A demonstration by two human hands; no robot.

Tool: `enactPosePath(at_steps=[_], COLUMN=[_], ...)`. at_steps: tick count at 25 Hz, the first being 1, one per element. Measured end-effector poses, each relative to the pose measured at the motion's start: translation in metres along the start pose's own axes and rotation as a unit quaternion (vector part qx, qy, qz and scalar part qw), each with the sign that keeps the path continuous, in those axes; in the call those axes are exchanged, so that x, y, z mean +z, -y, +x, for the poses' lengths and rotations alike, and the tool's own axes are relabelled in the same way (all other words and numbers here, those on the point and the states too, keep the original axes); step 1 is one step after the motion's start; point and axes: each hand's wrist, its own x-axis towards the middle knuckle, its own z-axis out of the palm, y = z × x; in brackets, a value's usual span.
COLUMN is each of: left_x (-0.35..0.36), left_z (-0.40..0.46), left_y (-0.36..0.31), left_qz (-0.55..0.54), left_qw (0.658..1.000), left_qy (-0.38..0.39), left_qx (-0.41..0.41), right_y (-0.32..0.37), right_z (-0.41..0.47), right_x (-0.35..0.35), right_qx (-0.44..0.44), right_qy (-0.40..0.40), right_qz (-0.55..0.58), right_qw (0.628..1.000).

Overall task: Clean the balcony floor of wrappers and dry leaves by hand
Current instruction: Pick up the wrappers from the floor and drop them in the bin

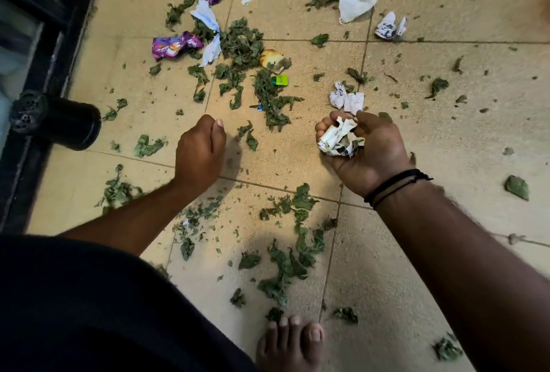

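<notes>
Your right hand [361, 145] cupped around crumpled paper [339, 139], your left hand [199, 151] a fist holding nothing visible, 2 purple wrappers [175, 45] at 11 o'clock, leaves [242, 44] scattered.

A single wide-angle view looks from the person's head, forward and steeply down onto the tiled floor [416, 139], close enough that both forearms reach in from the bottom edge and a bare foot [290, 342] shows at the lower middle. The left hand [199, 152] and right hand [361, 145] sit near the middle of the frame; a dark door frame [32, 53] runs along the left side, its lines bent by the lens
</notes>
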Motion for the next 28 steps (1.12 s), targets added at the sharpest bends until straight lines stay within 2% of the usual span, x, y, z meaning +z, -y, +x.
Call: enactPosePath(at_steps=[1,2,3,4,5,6,7,8,9,12,13,14,16,17,18,19,21,28], left_x=[-0.003,-0.008,-0.016,-0.024,-0.031,-0.039,-0.046,-0.051,-0.057,-0.064,-0.066,-0.068,-0.070,-0.070,-0.070,-0.068,-0.065,-0.072], left_z=[0.002,0.005,0.005,0.001,-0.008,-0.019,-0.030,-0.041,-0.048,-0.064,-0.070,-0.076,-0.092,-0.099,-0.106,-0.113,-0.124,-0.126], left_y=[-0.004,-0.002,0.005,0.018,0.033,0.045,0.053,0.059,0.063,0.078,0.082,0.082,0.083,0.083,0.082,0.083,0.083,0.088], left_qz=[-0.117,-0.277,-0.445,-0.592,-0.695,-0.756,-0.788,-0.801,-0.797,-0.744,-0.714,-0.666,-0.463,-0.343,-0.254,-0.205,-0.172,-0.104], left_qw=[0.988,0.933,0.822,0.680,0.552,0.468,0.431,0.422,0.425,0.495,0.531,0.588,0.789,0.875,0.926,0.949,0.954,0.973], left_qy=[-0.010,-0.017,0.013,0.073,0.120,0.146,0.150,0.133,0.105,0.047,0.050,0.057,0.046,0.045,0.061,0.092,0.139,0.124], left_qx=[-0.100,-0.231,-0.356,-0.426,-0.444,-0.433,-0.413,-0.403,-0.417,-0.447,-0.453,-0.456,-0.401,-0.338,-0.272,-0.223,-0.200,-0.162], right_y=[-0.007,-0.016,-0.025,-0.035,-0.045,-0.054,-0.062,-0.069,-0.075,-0.092,-0.097,-0.101,-0.107,-0.108,-0.110,-0.112,-0.115,-0.117], right_z=[0.002,0.004,0.007,0.008,0.008,0.009,0.009,0.009,0.010,0.010,0.009,0.009,0.007,0.007,0.006,0.005,0.005,0.005], right_x=[0.005,0.012,0.019,0.027,0.034,0.040,0.046,0.050,0.052,0.054,0.054,0.055,0.057,0.057,0.059,0.060,0.063,0.065], right_qx=[0.013,0.029,0.045,0.060,0.073,0.086,0.095,0.104,0.110,0.128,0.132,0.134,0.133,0.130,0.128,0.127,0.128,0.123], right_qy=[0.002,0.006,0.011,0.015,0.020,0.025,0.028,0.029,0.028,0.027,0.028,0.027,0.026,0.025,0.024,0.025,0.029,0.030], right_qz=[0.000,-0.006,-0.017,-0.032,-0.047,-0.060,-0.072,-0.085,-0.095,-0.119,-0.130,-0.142,-0.157,-0.156,-0.153,-0.154,-0.160,-0.166], right_qw=[1.000,1.000,0.999,0.998,0.996,0.994,0.992,0.991,0.989,0.984,0.982,0.980,0.978,0.979,0.980,0.980,0.978,0.978])
